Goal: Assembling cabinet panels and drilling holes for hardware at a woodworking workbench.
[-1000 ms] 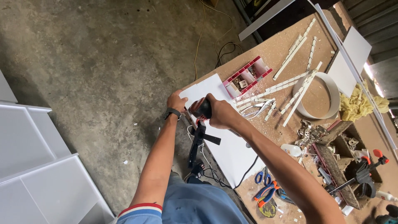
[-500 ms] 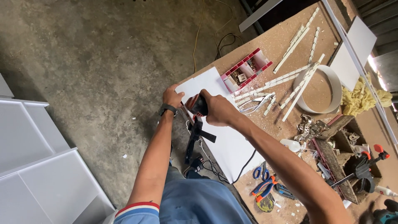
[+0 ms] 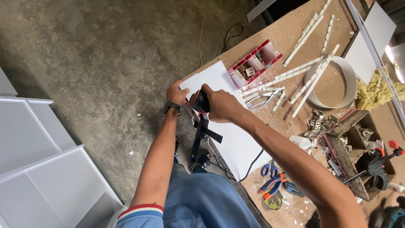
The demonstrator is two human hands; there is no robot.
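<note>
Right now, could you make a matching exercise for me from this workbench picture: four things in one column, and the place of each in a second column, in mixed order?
Things:
1. white panel
2. red compartment box
3. blue-handled scissors
4. yellow cloth

Places:
A. near the right edge of the picture, beside the white ring
B. on the bench beyond the panel's far corner
C. under the left hand and right hand, at the bench edge
D. on the bench, near the panel's corner closest to the person

Pairs: 1-C, 2-B, 3-D, 4-A

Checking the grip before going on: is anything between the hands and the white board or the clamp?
Nothing visible. The left hand rests directly on the white board edge, and the right hand grips the black clamp itself.
</note>
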